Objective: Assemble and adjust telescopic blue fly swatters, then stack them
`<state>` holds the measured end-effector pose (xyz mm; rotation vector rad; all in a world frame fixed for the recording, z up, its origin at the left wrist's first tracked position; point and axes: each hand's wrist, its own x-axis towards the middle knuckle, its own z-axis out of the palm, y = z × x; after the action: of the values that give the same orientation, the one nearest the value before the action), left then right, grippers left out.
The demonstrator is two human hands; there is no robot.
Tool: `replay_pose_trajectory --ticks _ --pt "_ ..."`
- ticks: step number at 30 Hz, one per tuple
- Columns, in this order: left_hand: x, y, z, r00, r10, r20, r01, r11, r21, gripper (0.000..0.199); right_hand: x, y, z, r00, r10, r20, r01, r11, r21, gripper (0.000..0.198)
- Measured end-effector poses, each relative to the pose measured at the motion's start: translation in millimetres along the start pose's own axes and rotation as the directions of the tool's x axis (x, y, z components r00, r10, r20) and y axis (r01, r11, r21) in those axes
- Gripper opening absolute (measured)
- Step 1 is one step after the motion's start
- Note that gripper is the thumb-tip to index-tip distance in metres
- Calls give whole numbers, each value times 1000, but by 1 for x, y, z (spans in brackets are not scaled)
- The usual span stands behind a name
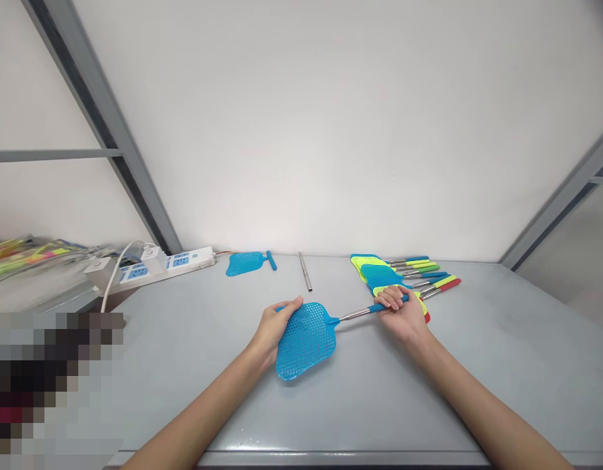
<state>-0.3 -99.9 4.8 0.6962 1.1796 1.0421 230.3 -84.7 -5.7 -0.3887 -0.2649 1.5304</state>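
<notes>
A blue fly swatter (308, 341) is held over the table between my two hands. My left hand (276, 326) grips the edge of its perforated head, with the thumb on top. Around the blue handle at the other end, my right hand (402, 313) is closed, palm partly up. A short metal shaft joins head and handle. Just behind my right hand lies a pile of fly swatters (382, 277) in blue, yellow-green and red, their handles pointing right. My right hand hides part of that pile.
At the back of the grey table (379, 405) lie a blue swatter head (245, 263), a blue handle (271, 260) and a metal tube (306, 271). A white power strip (188, 260) with plugs stands at the left, near blurred colourful items (31, 258).
</notes>
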Motion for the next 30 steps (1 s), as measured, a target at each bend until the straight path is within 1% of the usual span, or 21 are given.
replay_pose_trajectory --ticks 3,6,8,11,14,16,19,21,23,26,30 --pt "-1 3 -1 993 116 6 -116 992 54 32 3 1 1 998 48 -49 -50 998 -35 26" --pt "-1 4 -3 975 224 -9 -222 970 102 33 6 0 2 998 59 -22 -61 987 -146 24" --pt "-1 3 -3 969 247 -19 -244 964 100 33 7 0 2 998 57 6 -54 975 -216 23" --pt "-1 1 -3 968 249 -37 -244 964 109 34 6 0 5 997 79 -1 -76 961 -264 22" --pt "0 1 -2 965 259 -41 -253 961 112 34 1 3 8 990 138 0 -129 926 -354 14" --pt "0 1 -2 962 271 -39 -266 958 103 34 -3 6 10 985 173 27 -141 877 -460 12" --pt "0 2 -2 962 272 -19 -270 958 93 32 -9 10 13 979 197 53 -121 769 -627 18" --pt "-1 3 -2 966 258 12 -258 962 89 31 -12 12 14 971 231 56 -127 702 -701 23" --pt "-2 2 0 966 250 61 -255 962 97 32 -14 13 15 956 284 67 -145 661 -737 26" --pt "-4 1 1 964 228 135 -246 959 140 35 -13 16 13 936 345 66 -179 631 -755 27" --pt "-3 -2 2 970 198 143 -222 958 182 36 -10 19 7 939 343 9 -216 613 -760 29"
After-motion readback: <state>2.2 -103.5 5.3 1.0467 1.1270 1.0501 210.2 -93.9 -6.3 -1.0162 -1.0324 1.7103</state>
